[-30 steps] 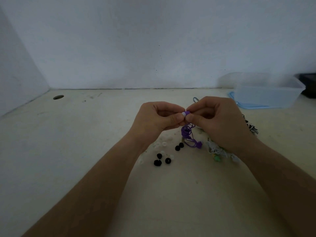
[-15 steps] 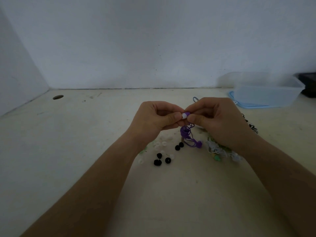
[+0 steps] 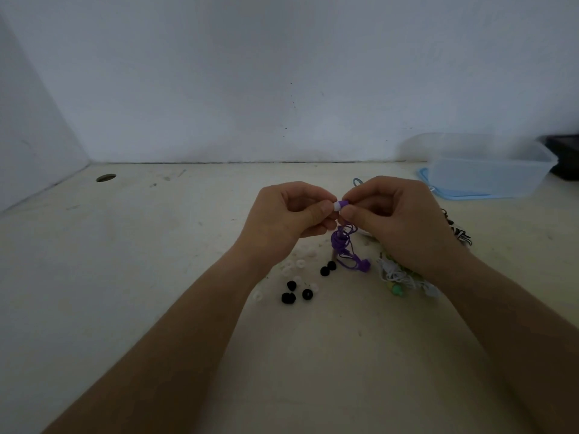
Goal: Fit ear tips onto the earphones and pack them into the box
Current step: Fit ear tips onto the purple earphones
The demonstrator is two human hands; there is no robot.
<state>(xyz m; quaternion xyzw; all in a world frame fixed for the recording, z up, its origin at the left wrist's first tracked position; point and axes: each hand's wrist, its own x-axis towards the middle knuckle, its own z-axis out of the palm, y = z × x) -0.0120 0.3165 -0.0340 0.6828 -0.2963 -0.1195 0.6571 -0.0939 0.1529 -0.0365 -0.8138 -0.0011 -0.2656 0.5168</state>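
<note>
Fitting looks to me like the step in hand: the left hand (image 3: 282,222) pinches a white ear tip (image 3: 336,206) against the purple earphone (image 3: 344,202), pinched in the right hand (image 3: 402,223) above the table (image 3: 125,277). Next I'd want a straight, firm push to seat it. Far right, the clear box (image 3: 488,172) shows nothing inside that I can make out.

Pale table (image 3: 125,277), black ear tips (image 3: 288,298), tangled earphones (image 3: 393,272)
</note>
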